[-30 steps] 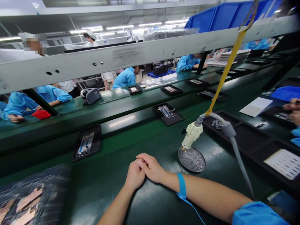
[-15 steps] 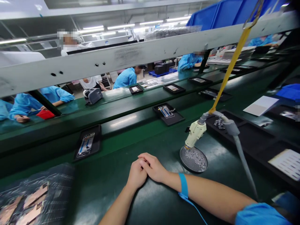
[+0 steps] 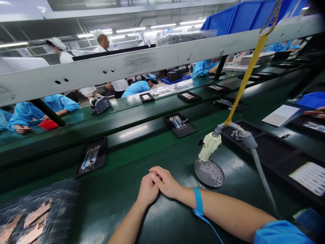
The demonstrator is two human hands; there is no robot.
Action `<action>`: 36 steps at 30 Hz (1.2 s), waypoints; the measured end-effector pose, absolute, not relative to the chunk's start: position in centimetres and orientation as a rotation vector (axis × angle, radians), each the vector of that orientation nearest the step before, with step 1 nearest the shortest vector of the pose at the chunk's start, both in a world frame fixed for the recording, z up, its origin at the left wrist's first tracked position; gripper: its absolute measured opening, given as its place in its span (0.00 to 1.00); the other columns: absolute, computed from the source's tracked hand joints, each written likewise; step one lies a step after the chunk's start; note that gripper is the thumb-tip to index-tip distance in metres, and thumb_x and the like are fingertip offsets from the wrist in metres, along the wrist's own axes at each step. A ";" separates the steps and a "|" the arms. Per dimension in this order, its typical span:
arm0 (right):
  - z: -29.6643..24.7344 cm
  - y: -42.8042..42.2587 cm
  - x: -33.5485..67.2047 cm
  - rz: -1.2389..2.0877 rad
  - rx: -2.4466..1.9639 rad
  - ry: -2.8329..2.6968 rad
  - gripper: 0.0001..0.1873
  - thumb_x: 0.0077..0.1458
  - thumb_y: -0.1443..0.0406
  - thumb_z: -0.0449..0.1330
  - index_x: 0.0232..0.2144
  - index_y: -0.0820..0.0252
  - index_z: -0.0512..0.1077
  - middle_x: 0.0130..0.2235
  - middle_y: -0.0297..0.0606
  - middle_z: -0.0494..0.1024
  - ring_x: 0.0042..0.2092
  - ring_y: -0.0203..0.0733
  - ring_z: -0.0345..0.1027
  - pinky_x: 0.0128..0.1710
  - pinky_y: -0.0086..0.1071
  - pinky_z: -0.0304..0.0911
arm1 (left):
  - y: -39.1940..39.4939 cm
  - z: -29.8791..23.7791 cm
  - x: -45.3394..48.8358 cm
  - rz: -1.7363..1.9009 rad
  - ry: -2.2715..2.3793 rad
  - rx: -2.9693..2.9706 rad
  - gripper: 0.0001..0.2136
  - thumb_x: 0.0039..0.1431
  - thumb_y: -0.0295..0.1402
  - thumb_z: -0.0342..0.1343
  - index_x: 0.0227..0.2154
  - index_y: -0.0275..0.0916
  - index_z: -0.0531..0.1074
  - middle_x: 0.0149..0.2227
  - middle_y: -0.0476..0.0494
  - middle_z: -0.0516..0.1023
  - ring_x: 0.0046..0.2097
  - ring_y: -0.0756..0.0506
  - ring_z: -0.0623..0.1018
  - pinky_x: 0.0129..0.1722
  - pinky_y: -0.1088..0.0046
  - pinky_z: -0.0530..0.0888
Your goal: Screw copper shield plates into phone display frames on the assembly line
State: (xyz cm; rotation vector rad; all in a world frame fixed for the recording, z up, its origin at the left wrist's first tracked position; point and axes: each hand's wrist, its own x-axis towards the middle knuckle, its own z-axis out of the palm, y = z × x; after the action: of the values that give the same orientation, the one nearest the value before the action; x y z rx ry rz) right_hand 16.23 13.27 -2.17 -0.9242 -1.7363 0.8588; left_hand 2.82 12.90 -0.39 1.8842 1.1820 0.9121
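My left hand (image 3: pixel 147 189) and my right hand (image 3: pixel 166 181) are folded together over the green work surface (image 3: pixel 114 206), with no object visible between them. The fingers of both are closed, the right hand lapping over the left. Round my right wrist runs a blue wrist strap (image 3: pixel 198 201) with a thin blue cord. To the right of my hands is a round perforated dish (image 3: pixel 214 178) of small clear pieces. Just over that dish hangs a cream-coloured nozzle (image 3: pixel 209 146) on a yellow strap (image 3: pixel 246 79).
Black trays with phone frames (image 3: pixel 90 158) (image 3: pixel 178 122) line the belt ahead. Copper-coloured pieces (image 3: pixel 34 220) lie in a clear plastic tray at lower left. A larger black tray (image 3: pixel 269 144) and a white slotted sheet (image 3: pixel 309 178) are at right, near another person's hand (image 3: pixel 316 113).
My hands stay folded in place. The nearest trays on the belt have shifted slightly left. Another person's hand has come in at the right edge, and people in white have moved in the background.
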 end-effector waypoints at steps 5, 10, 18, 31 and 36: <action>-2.1 13.2 16.2 0.863 -0.929 -1.734 0.13 0.66 0.63 0.54 0.49 0.59 0.72 0.47 0.43 0.78 0.48 0.44 0.73 0.51 0.39 0.69 | 12.9 -0.4 2.8 0.910 1.189 1.889 0.11 0.60 0.30 0.49 0.31 0.37 0.77 0.34 0.42 0.82 0.35 0.45 0.79 0.36 0.72 0.71; -2.0 13.2 16.2 0.874 -0.934 -1.738 0.13 0.66 0.64 0.54 0.49 0.59 0.72 0.46 0.43 0.78 0.48 0.43 0.73 0.51 0.38 0.69 | 12.9 -0.3 2.8 0.914 1.187 1.886 0.11 0.60 0.30 0.49 0.32 0.37 0.77 0.33 0.42 0.82 0.34 0.45 0.79 0.36 0.72 0.71; -2.0 13.2 16.3 0.870 -0.932 -1.741 0.13 0.66 0.63 0.54 0.49 0.59 0.72 0.46 0.42 0.78 0.48 0.43 0.73 0.51 0.38 0.69 | 12.9 -0.5 2.7 0.915 1.193 1.888 0.12 0.61 0.30 0.49 0.32 0.37 0.79 0.35 0.41 0.82 0.36 0.45 0.79 0.37 0.71 0.72; -1.9 13.2 16.2 0.862 -0.925 -1.743 0.13 0.66 0.64 0.54 0.49 0.59 0.72 0.46 0.42 0.78 0.48 0.43 0.73 0.51 0.39 0.69 | 12.9 -0.3 2.8 0.912 1.190 1.888 0.12 0.62 0.32 0.49 0.33 0.37 0.79 0.35 0.41 0.82 0.36 0.44 0.79 0.37 0.71 0.72; -1.8 13.1 16.3 0.870 -0.934 -1.743 0.13 0.66 0.64 0.54 0.49 0.59 0.72 0.46 0.42 0.78 0.48 0.43 0.73 0.51 0.39 0.69 | 12.9 -0.4 2.8 0.913 1.192 1.888 0.12 0.61 0.32 0.49 0.32 0.37 0.78 0.34 0.42 0.82 0.35 0.45 0.79 0.37 0.72 0.72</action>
State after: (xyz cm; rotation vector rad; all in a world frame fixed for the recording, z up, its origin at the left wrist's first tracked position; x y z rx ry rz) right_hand 16.26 13.13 -1.79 -0.9342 -1.7431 0.8696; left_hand 2.76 12.87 -0.38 1.8881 1.1916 0.9128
